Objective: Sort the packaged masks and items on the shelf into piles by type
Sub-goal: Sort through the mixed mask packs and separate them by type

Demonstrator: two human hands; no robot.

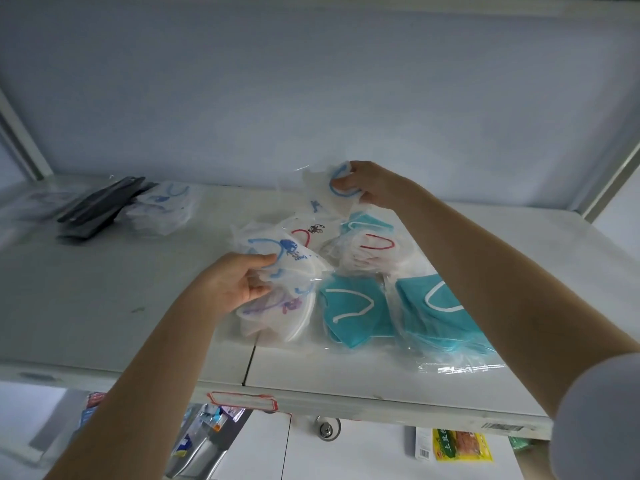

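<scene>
Packaged masks lie mixed on the white shelf (104, 306). My left hand (239, 282) grips a white mask with blue straps and a blue print (294, 258), on top of a purple-printed one (277, 313). My right hand (367, 183) pinches another bagged white mask with a blue strap (329, 192), lifted above the heap. Two teal masks with white straps (349, 313) (436, 306) lie at the front right. White masks with red straps (374, 247) sit in the middle, with another teal mask (367, 220) behind them.
At the back left a pile of white blue-strap masks (162, 209) rests beside dark flat packages (97, 209). A shelf post (20, 133) rises at the left, another (613, 168) at the right. Below the shelf edge hang packaged goods (460, 445).
</scene>
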